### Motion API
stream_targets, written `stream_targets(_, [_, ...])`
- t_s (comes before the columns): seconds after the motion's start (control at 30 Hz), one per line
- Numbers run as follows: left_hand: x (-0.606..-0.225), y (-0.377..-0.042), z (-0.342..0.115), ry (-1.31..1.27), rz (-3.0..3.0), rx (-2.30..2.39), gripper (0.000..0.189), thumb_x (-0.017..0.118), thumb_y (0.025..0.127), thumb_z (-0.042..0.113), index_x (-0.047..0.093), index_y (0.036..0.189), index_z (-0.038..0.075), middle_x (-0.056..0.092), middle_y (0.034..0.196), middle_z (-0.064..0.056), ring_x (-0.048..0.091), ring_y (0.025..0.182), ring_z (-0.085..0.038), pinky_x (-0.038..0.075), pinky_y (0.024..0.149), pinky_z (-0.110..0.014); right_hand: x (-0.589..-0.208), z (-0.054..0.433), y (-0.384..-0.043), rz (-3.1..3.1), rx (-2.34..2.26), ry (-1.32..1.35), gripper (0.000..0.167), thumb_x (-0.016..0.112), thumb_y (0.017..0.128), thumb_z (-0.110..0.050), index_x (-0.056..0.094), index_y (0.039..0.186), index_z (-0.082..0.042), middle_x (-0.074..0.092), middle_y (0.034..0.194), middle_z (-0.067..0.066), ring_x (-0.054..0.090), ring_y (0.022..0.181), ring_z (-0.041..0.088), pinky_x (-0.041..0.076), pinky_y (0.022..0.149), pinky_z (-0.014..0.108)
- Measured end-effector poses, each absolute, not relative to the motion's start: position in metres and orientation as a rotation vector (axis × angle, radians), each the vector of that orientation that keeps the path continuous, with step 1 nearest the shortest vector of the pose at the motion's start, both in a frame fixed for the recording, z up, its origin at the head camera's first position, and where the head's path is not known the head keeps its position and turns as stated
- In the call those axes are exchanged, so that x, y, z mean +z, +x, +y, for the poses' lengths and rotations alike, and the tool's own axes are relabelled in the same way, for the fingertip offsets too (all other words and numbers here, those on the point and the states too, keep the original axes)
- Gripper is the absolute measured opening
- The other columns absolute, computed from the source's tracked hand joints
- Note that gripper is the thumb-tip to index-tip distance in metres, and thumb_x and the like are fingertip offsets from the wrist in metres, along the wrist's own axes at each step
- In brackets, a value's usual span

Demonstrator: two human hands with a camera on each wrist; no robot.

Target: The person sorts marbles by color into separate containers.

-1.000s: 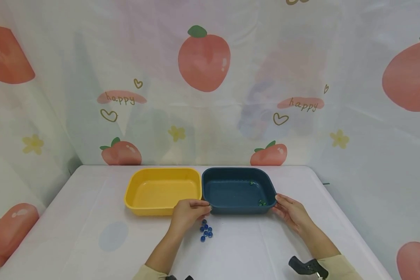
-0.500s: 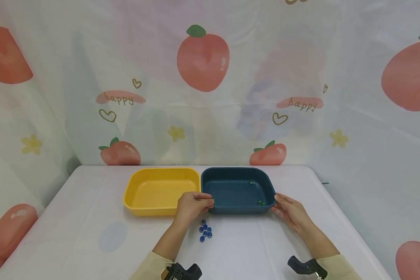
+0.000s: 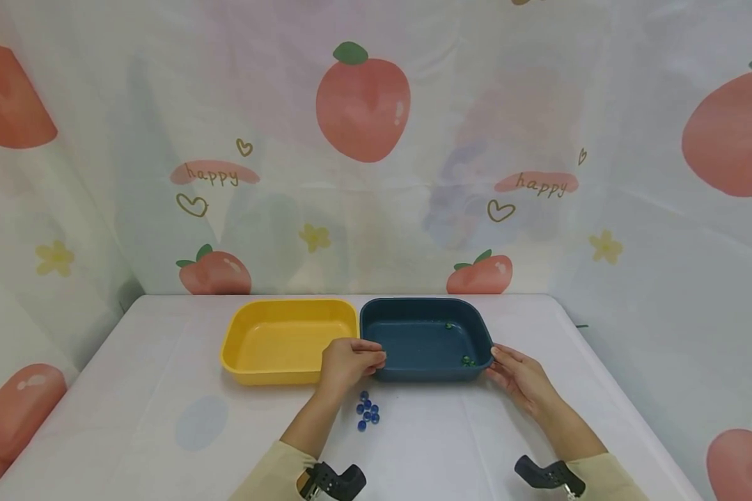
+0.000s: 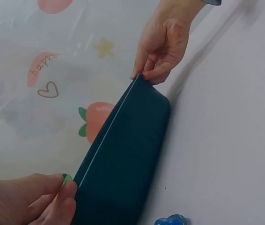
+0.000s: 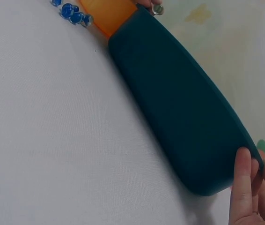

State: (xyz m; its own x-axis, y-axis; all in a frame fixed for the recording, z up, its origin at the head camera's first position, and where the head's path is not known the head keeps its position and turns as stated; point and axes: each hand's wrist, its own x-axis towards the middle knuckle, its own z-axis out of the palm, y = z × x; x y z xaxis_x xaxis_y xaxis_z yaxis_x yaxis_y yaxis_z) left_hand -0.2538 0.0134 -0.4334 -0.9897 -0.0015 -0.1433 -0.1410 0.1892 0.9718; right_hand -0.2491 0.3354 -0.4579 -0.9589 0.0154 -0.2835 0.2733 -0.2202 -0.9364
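My left hand (image 3: 351, 365) pinches a green glass marble (image 4: 67, 178) between thumb and fingertips. It is at the near left corner of a dark teal tub (image 3: 426, 376), level with the rim. The tub's near right corner is held by my right hand (image 3: 523, 379), thumb at the rim and fingers against the outer wall. Several green marbles (image 3: 468, 361) lie inside the tub, in its right half. On the white table in front of the tub, several blue marbles (image 3: 367, 410) sit in a loose cluster, below my left hand in the head view.
A yellow tub (image 3: 269, 378) stands directly left of the teal one, its near right corner partly behind my left hand. The white-covered table (image 3: 131, 417) ends at a printed cloth backdrop (image 3: 376, 209) behind the tubs.
My left hand has moved up and slightly right with the marble, from in front of the tub's near left corner to its rim. The right hand keeps its hold.
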Motion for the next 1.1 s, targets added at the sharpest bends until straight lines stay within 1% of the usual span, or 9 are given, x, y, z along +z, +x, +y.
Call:
stream_targets(0.33, [-0.4350,-0.2506,0.0134,-0.135,2.325,1.952,0.017,0.075,0.087,0.011,0.075,0.100,0.000,0.076,0.089,-0.009,0.074,0.082,-0.019,0.060,0.075,-0.029,-0.4572,0.3351,-0.2484,1.844,-2.297,0.339,0.046,0.053,0.102,-0.016,0.038,0.141,0.004,0.065,0.095,-0.006,0.063,0.089,0.003,0.056,0.083,0.019])
stream_targets(0.53, [-0.4356,-0.2500,0.0134,-0.133,2.322,1.960,0.018,0.074,0.087,0.011,0.075,0.101,0.000,0.076,0.090,-0.009,0.074,0.084,-0.019,0.060,0.075,-0.029,-0.4572,0.3358,-0.2481,1.809,-2.324,0.335,0.030,0.054,0.101,-0.015,0.049,0.128,-0.003,0.065,0.096,-0.005,0.063,0.089,0.004,0.056,0.082,0.019])
stream_targets(0.6, [-0.4355,-0.2498,0.0136,-0.137,2.329,1.953,0.018,0.074,0.087,0.011,0.075,0.101,0.000,0.076,0.090,-0.008,0.074,0.084,-0.019,0.060,0.076,-0.029,-0.4576,0.3362,-0.2483,1.807,-2.328,0.335,0.028,0.055,0.101,-0.015,0.050,0.126,-0.004,0.065,0.096,-0.004,0.063,0.089,0.004,0.056,0.082,0.019])
stream_targets(0.73, [-0.4359,-0.2487,0.0132,-0.138,2.334,1.943,0.017,0.074,0.087,0.013,0.076,0.100,0.002,0.076,0.091,-0.008,0.073,0.084,-0.019,0.060,0.076,-0.029,-0.4585,0.3361,-0.2484,1.827,-2.309,0.331,0.041,0.055,0.101,-0.017,0.043,0.136,0.000,0.065,0.096,-0.005,0.063,0.089,0.003,0.056,0.083,0.019])
stream_targets(0.8, [-0.4360,-0.2480,0.0127,-0.131,2.332,1.947,0.016,0.074,0.087,0.013,0.076,0.099,0.002,0.076,0.091,-0.008,0.073,0.084,-0.019,0.060,0.076,-0.029,-0.4586,0.3359,-0.2483,1.833,-2.305,0.328,0.044,0.055,0.101,-0.017,0.041,0.139,0.002,0.065,0.096,-0.005,0.063,0.089,0.003,0.056,0.083,0.019])
stream_targets(0.87, [-0.4360,-0.2474,0.0118,-0.126,2.328,1.951,0.015,0.075,0.087,0.013,0.076,0.099,0.003,0.076,0.090,-0.008,0.073,0.084,-0.019,0.060,0.076,-0.029,-0.4584,0.3358,-0.2483,1.828,-2.310,0.327,0.041,0.055,0.101,-0.017,0.043,0.136,0.001,0.065,0.096,-0.005,0.063,0.089,0.003,0.056,0.083,0.019])
stream_targets(1.0, [-0.4342,-0.2455,0.0091,-0.107,2.329,1.952,0.017,0.075,0.087,0.014,0.076,0.099,0.003,0.076,0.090,-0.008,0.073,0.083,-0.018,0.060,0.076,-0.029,-0.4581,0.3358,-0.2482,1.817,-2.327,0.336,0.027,0.054,0.101,-0.015,0.051,0.126,-0.004,0.065,0.095,-0.004,0.063,0.088,0.004,0.056,0.082,0.019])
stream_targets(1.1, [-0.4312,-0.2440,0.0057,-0.101,2.342,1.943,0.017,0.075,0.087,0.014,0.076,0.100,0.003,0.076,0.090,-0.007,0.073,0.083,-0.018,0.060,0.076,-0.028,-0.4579,0.3360,-0.2484,1.817,-2.331,0.342,0.024,0.054,0.101,-0.015,0.053,0.124,-0.006,0.065,0.094,-0.004,0.063,0.087,0.004,0.056,0.082,0.019])
